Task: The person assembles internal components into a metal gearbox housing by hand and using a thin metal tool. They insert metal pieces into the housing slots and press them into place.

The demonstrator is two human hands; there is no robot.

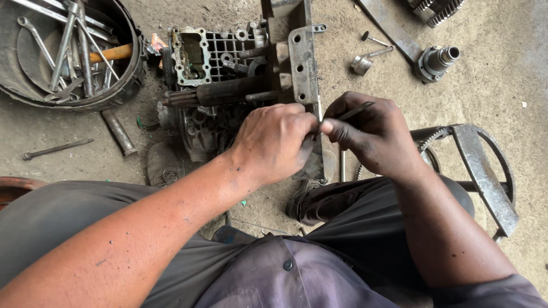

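Though half buried under the left hand [274, 142], showing only at its top end: thin dark rod [353, 112], pinched in the right hand [374, 134] grip, thumb and forefinger pressed together just beside the grey bracket [303, 63] of the gearbox housing [211, 68]. Left hand knuckles-up, fingers curled against the bracket edge, grip contents hidden, impossible to tell. Both forearms angled inward over the floor [502, 85], wrists nearly meeting.

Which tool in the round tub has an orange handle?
The hammer-like tool lying at the round tub's right edge; the other tools in it are bare grey metal.
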